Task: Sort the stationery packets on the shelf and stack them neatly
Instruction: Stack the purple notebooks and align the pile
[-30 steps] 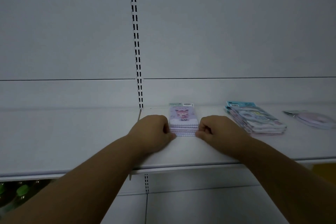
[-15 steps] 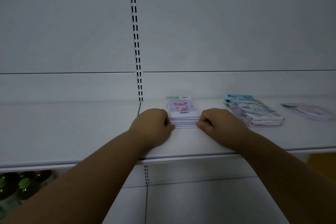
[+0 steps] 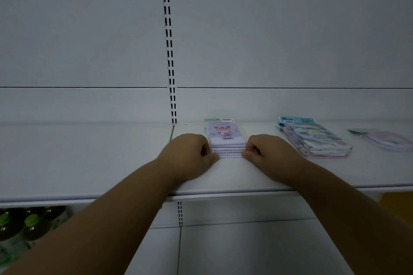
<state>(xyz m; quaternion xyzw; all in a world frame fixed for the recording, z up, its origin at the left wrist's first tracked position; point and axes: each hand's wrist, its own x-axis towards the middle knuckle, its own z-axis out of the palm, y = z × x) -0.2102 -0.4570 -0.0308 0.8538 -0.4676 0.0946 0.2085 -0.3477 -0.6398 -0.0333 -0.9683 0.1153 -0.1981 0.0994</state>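
Note:
A stack of purple stationery packets (image 3: 224,138) with a cartoon figure on top lies on the white shelf (image 3: 89,163), near its middle. My left hand (image 3: 190,154) presses against the stack's left side with curled fingers. My right hand (image 3: 268,152) presses against the right side the same way. Both hands rest on the shelf and clasp the stack between them. A second stack of blue and pink packets (image 3: 312,138) lies to the right, slightly fanned. A flat pink packet (image 3: 384,139) lies alone at the far right.
A slotted upright rail (image 3: 168,51) runs down the white back panel just left of the purple stack. Green-capped bottles (image 3: 26,223) stand on a lower level at the bottom left. The shelf's front edge (image 3: 223,194) crosses under my forearms.
Both hands stay pressed against the sides of the purple stack. The view has tilted slightly, so the shelf sits a little higher in the frame.

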